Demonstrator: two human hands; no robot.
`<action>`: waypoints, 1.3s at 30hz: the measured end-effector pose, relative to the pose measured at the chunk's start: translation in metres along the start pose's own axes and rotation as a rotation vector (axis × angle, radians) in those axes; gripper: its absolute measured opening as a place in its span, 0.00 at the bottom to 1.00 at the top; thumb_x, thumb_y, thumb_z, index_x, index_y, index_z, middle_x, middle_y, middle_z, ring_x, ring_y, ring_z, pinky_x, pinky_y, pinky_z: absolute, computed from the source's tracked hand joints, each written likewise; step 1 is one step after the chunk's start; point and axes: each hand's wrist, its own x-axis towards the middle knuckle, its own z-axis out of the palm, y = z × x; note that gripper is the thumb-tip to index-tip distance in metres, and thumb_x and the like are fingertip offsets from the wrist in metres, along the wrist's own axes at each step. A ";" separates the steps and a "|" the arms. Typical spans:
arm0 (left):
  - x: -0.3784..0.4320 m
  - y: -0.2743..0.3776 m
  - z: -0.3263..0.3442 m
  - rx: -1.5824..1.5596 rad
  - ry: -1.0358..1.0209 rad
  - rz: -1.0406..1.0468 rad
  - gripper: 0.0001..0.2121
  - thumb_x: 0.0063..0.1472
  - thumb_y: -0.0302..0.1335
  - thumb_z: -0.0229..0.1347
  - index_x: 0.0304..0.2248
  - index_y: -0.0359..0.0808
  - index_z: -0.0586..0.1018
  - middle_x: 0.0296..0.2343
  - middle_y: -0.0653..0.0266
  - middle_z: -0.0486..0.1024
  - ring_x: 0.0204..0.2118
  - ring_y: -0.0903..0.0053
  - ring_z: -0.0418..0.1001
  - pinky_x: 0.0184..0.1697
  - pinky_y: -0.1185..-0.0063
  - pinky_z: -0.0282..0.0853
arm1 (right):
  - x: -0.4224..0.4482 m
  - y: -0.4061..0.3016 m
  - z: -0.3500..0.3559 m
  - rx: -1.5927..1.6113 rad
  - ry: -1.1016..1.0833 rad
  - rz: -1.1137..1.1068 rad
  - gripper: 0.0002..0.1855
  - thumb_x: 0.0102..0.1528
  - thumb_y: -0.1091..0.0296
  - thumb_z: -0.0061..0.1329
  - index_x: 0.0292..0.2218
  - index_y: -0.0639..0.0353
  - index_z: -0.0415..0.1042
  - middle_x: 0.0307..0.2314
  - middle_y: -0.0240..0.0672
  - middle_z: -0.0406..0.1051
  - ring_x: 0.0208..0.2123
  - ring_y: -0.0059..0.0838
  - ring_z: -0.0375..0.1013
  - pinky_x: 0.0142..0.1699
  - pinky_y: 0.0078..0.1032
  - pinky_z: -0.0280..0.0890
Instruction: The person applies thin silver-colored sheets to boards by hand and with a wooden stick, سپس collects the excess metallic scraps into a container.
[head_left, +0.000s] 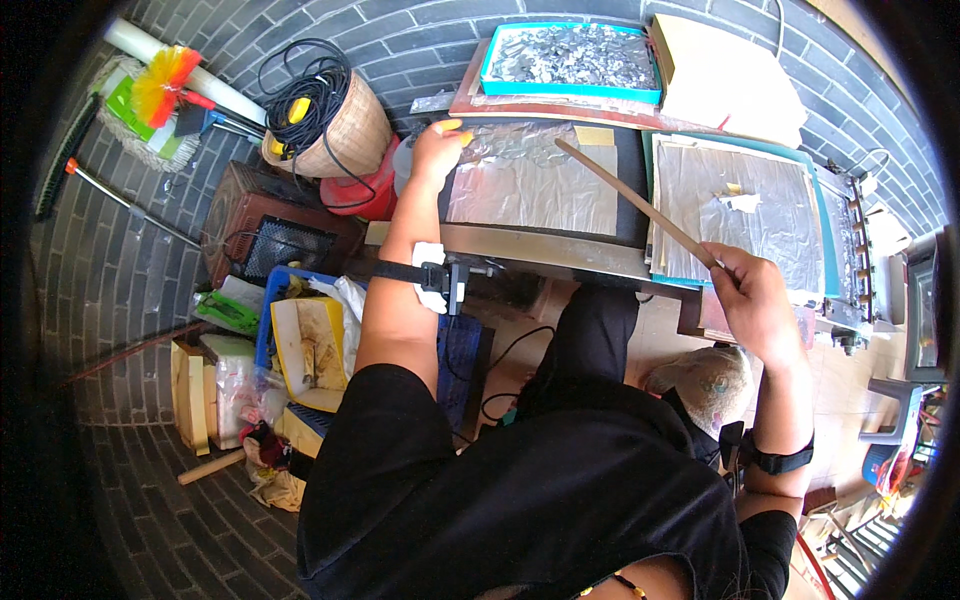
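Note:
My right hand (754, 300) grips the near end of a long, thin wooden stick (637, 201). The stick slants up and left, its far tip over a silvery foil sheet (536, 195). This sheet lies on a black mat (632, 202) on the workbench. My left hand (436, 157) is at the sheet's upper left edge, yellow covers on two fingertips. Those fingers are apart, and nothing shows between them. Shinier, wrinkled film (517, 142) lies across the sheet's upper part, and a small tan square (595, 136) sits at its top right corner.
A turquoise tray (574, 94) of silvery scraps stands behind, beside a cream box (724, 82). At right, a foil-topped stack (742, 240) lies on the bench. A wicker basket (360, 124) of black cable, a red bucket (356, 191) and a blue crate (264, 315) are at left.

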 end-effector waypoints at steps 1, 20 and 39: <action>0.003 -0.003 -0.002 -0.309 -0.174 -0.005 0.24 0.50 0.24 0.57 0.46 0.22 0.66 0.34 0.53 0.74 0.40 0.66 0.73 0.43 0.78 0.68 | 0.001 0.001 0.000 -0.023 -0.001 -0.010 0.13 0.50 0.79 0.41 0.38 0.65 0.71 0.18 0.52 0.66 0.20 0.39 0.69 0.30 0.28 0.63; 0.026 -0.026 -0.005 0.071 0.332 -0.113 0.26 0.41 0.26 0.61 0.42 0.25 0.70 0.30 0.53 0.75 0.31 0.69 0.73 0.35 0.78 0.66 | 0.029 0.001 0.015 -0.059 0.013 -0.124 0.12 0.51 0.76 0.40 0.38 0.64 0.71 0.23 0.56 0.67 0.29 0.54 0.69 0.35 0.36 0.63; 0.006 -0.009 -0.003 -0.230 0.077 0.054 0.20 0.53 0.29 0.52 0.43 0.23 0.69 0.35 0.49 0.73 0.41 0.63 0.72 0.46 0.73 0.66 | -0.015 -0.019 -0.011 -0.140 0.022 -0.048 0.14 0.50 0.80 0.41 0.39 0.67 0.71 0.22 0.56 0.67 0.25 0.49 0.71 0.31 0.32 0.64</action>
